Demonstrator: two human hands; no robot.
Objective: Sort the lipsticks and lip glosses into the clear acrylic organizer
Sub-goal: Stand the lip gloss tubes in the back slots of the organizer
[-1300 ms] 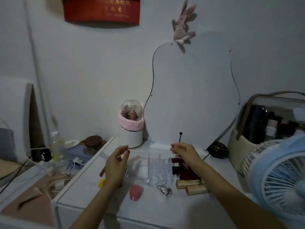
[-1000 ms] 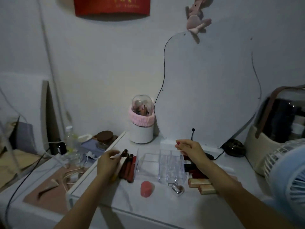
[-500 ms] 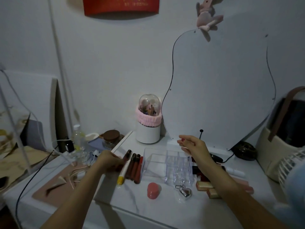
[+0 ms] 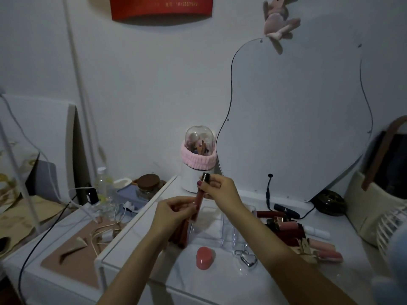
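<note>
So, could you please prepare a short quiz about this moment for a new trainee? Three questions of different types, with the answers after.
1. True or false: the lip gloss tube is held by both hands.
2. Multiple choice: where does the heart-shaped keyring lie?
A. inside the clear acrylic organizer
B. on the white table, in front of the organizer
C. in the left hand
3. Short answer: on which side of the organizer is the pile of loose lipsticks?

Key
1. True: the right hand grips the upper end, the left hand the lower part.
2. B
3. On the person's right side.
</note>
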